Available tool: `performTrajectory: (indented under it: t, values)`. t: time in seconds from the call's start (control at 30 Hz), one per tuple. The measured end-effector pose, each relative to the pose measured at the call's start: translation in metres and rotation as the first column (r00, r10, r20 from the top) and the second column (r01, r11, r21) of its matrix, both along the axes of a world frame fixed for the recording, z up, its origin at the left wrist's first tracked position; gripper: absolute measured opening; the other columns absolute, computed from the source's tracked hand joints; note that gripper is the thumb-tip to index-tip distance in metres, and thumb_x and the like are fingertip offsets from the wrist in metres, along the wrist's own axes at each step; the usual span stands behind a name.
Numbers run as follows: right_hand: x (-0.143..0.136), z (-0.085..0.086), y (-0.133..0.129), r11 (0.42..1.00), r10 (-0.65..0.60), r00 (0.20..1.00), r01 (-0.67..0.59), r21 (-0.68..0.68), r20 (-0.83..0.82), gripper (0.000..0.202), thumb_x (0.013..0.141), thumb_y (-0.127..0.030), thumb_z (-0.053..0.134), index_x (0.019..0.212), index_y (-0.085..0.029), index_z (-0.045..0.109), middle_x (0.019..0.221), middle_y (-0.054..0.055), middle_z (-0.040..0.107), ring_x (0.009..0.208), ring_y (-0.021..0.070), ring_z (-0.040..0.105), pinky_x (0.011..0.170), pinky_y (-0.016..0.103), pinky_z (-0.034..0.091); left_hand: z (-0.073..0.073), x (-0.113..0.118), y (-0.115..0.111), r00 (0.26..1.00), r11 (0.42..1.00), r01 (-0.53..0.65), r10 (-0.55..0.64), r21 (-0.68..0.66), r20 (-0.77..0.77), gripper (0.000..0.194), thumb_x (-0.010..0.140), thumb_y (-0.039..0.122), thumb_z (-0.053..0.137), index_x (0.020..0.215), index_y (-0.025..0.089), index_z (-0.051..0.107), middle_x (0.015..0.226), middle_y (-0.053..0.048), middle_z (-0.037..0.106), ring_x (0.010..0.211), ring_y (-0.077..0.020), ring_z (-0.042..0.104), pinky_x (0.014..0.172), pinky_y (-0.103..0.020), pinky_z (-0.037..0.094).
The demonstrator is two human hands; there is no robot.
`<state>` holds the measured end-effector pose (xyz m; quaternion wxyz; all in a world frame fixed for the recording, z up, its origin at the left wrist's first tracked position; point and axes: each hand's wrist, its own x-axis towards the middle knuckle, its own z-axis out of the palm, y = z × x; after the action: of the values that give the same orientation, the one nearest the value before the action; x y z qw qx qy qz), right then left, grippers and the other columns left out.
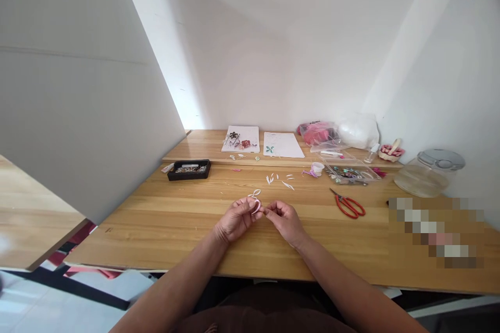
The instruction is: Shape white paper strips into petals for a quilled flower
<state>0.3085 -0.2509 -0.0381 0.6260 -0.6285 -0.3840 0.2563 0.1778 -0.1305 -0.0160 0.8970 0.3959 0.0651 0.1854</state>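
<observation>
My left hand (237, 218) is closed on a small looped strip (256, 206), white and pale purple, just above the wooden table (164, 229). My right hand (284, 222) meets it from the right, its thumb and forefinger pinched at the strip's lower right side; what lies between those fingertips is too small to tell. Just beyond the left fingertips is a white loop (255, 192). Several thin white petal-like pieces (288, 186) lie on the wood farther back.
Red-handled scissors (349, 207) lie right of my hands. Farther back are a black tray (189, 176), a clear box of beads (351, 171), a ribbon spool (317, 168), two paper sheets (287, 148), plastic bags (357, 131) and a lidded jar (422, 177).
</observation>
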Motion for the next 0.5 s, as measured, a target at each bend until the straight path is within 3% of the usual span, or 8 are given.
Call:
performTrajectory:
  t: [0.2,0.33,0.5]
  values:
    - [-0.0013,0.0013,-0.0008,0.999,0.032,0.998,-0.033,0.015,0.048,0.029,0.081,-0.046,0.073,0.075,-0.019,0.063,0.072,0.001,0.065,0.067,0.0149,0.054,0.067,0.030,0.042,0.0011,-0.0010,0.0013,0.998,0.998,0.054,-0.053,-0.023,0.036,0.023,0.070,0.027,0.087,0.072,0.012,0.070,0.091,-0.006,0.066,0.084,-0.0130,0.063,0.081,-0.025,0.051]
    - [-0.0037,0.0043,-0.0026,0.999,0.018,0.999,-0.016,-0.040,0.049,0.030,0.080,-0.047,0.073,0.073,-0.020,0.063,0.063,-0.002,0.058,0.057,0.0125,0.045,0.056,0.027,0.036,-0.0017,0.0006,0.0031,0.996,0.999,0.045,-0.044,-0.020,0.073,0.021,0.071,0.026,0.086,0.072,0.011,0.070,0.087,-0.006,0.067,0.075,-0.0114,0.062,0.073,-0.023,0.048]
    - [-0.0036,0.0052,-0.0040,0.997,0.023,0.997,-0.017,-0.080,0.069,0.033,0.081,-0.050,0.070,0.073,-0.020,0.061,0.060,-0.003,0.051,0.050,0.0109,0.040,0.049,0.027,0.032,-0.0023,0.0024,0.0050,0.992,0.998,0.007,0.002,-0.066,0.129,0.021,0.070,0.025,0.086,0.070,0.012,0.070,0.084,-0.006,0.067,0.078,-0.0132,0.063,0.076,-0.025,0.048]
